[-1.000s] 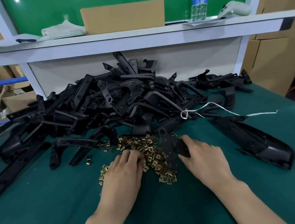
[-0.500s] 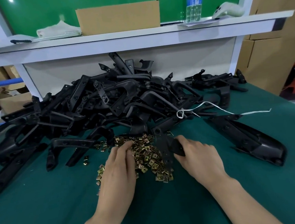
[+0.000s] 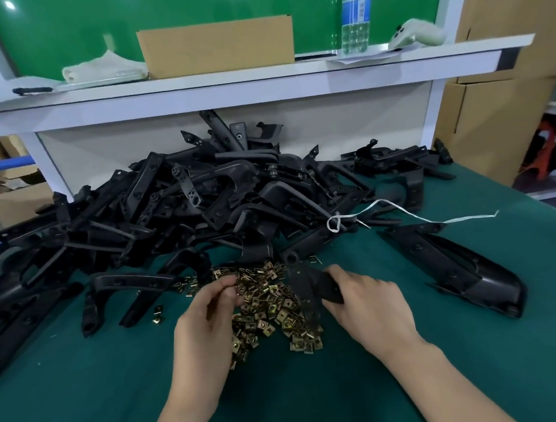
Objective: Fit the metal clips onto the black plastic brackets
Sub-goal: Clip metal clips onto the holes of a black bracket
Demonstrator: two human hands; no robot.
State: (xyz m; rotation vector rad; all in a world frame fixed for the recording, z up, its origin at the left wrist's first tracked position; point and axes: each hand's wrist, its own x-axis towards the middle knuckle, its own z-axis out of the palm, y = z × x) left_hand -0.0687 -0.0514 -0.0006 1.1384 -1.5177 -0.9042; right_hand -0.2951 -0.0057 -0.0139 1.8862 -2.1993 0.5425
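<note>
Cardboard box point(image 3: 217, 45), water bottle point(image 3: 354, 11), towel point(image 3: 102, 68) on shelf point(image 3: 227, 88).

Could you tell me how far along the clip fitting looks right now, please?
Early, it seems. Possibly done: only the few brackets lying apart on the right, though no clips are visible on them. In hand: the right hand holds one bracket over the heap of metal clips, while the left hand picks at that heap. Left: the big pile of black brackets behind.
</note>
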